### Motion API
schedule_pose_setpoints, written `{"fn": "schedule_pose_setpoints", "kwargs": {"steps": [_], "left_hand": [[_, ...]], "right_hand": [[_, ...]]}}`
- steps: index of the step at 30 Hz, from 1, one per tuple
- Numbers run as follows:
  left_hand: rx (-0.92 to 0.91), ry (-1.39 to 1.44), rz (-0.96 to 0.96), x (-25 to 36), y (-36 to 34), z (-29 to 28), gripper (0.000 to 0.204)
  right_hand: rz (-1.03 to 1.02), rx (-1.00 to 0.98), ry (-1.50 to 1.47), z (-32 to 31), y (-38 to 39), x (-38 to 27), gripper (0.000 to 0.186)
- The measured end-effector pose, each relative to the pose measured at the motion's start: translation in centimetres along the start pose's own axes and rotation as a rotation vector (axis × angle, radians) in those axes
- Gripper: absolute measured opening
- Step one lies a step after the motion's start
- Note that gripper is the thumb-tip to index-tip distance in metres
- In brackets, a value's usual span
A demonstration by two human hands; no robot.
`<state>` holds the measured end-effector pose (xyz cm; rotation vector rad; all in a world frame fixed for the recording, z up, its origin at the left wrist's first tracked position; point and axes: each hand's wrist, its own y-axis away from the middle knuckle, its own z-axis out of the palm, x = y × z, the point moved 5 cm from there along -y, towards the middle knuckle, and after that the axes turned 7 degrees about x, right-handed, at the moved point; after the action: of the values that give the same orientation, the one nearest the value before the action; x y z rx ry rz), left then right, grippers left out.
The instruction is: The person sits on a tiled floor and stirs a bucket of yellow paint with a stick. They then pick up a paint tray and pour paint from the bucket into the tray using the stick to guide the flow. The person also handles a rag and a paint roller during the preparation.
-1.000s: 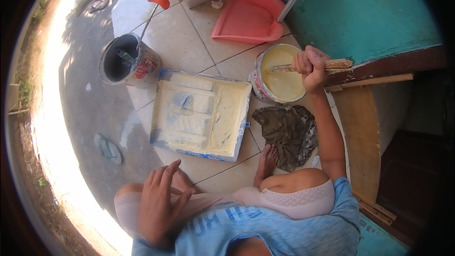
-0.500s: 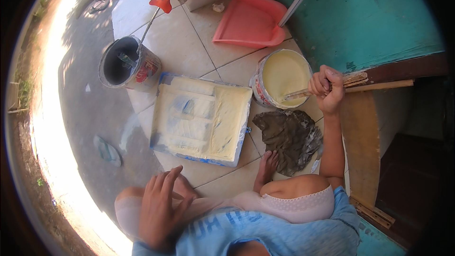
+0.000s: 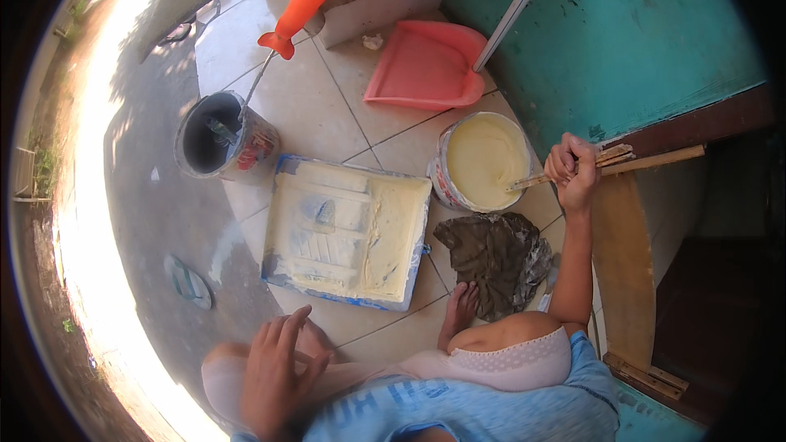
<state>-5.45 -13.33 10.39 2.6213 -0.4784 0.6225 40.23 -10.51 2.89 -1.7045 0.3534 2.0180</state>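
My right hand (image 3: 575, 170) is closed around a wooden stirring stick (image 3: 536, 182). The stick's lower end dips into pale yellow paint (image 3: 489, 155) inside a round bucket (image 3: 443, 187). Its other end juts out to the right past my fist. Over my left knee, my left hand (image 3: 277, 372) holds nothing, its fingers stretched and apart. Between the bucket and my left side lies a blue paint tray (image 3: 327, 295) coated with the same yellow paint. A crumpled dark cloth (image 3: 495, 258) sits just below the bucket, beside my bare foot.
A dark-walled bucket (image 3: 255, 150) at the left holds a paint-smeared tool and a metal rod with an orange handle (image 3: 304, 4). Farther back lies a pink dustpan (image 3: 426, 65) with a long handle. A sandal (image 3: 188, 282) lies left; a teal wall (image 3: 630, 41) stands right.
The stick's tip has moved rightward through the paint, toward the bucket's right side. A swirl now shows on the paint surface. My left hand stays over the knee.
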Motion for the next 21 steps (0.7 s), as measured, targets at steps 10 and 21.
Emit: {"fn": "schedule_pose_setpoints", "kwargs": {"steps": [10, 21], "left_hand": [[-0.002, 0.005, -0.025, 0.5, -0.2, 0.1, 0.064], [0.005, -0.011, 0.033, 0.4, -0.5, 0.2, 0.065]], "right_hand": [[-0.249, 0.033, 0.005, 2.6, -2.1, 1.7, 0.038], [-0.06, 0.029, -0.212, 2.0, 0.3, 1.9, 0.038]]}}
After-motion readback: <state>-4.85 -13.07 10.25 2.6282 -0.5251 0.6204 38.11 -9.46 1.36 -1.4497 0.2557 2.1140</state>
